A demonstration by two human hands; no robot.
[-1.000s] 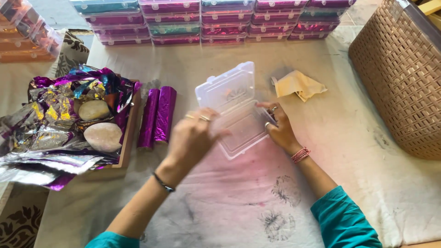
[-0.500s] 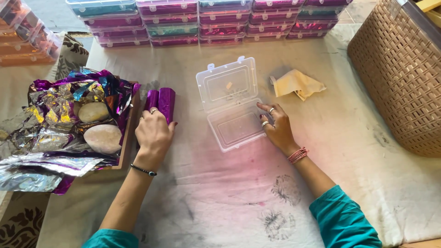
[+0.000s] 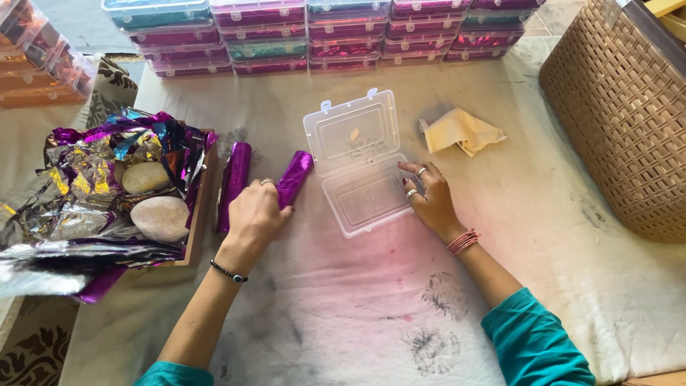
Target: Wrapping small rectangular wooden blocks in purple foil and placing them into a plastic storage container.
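A clear plastic box [image 3: 366,199] lies open on the cloth, its lid [image 3: 351,130] folded back, nothing inside but a small scrap on the lid. My right hand [image 3: 429,196] rests flat against the box's right edge. My left hand [image 3: 256,213] grips the lower end of a purple foil-wrapped roll [image 3: 296,175], which points up and right toward the box. A second purple roll [image 3: 234,182] lies just left of it, beside the wooden tray.
A wooden tray [image 3: 199,214] at left holds crumpled foil sheets and two pale stones [image 3: 160,217]. Stacked filled plastic boxes [image 3: 300,32] line the far edge. A woven basket [image 3: 629,121] stands at right. A crumpled yellow cloth [image 3: 461,130] lies beside the open box.
My left hand went from the open box over to the purple rolls and took hold of one, swinging it toward the box. The right hand stayed at the box.
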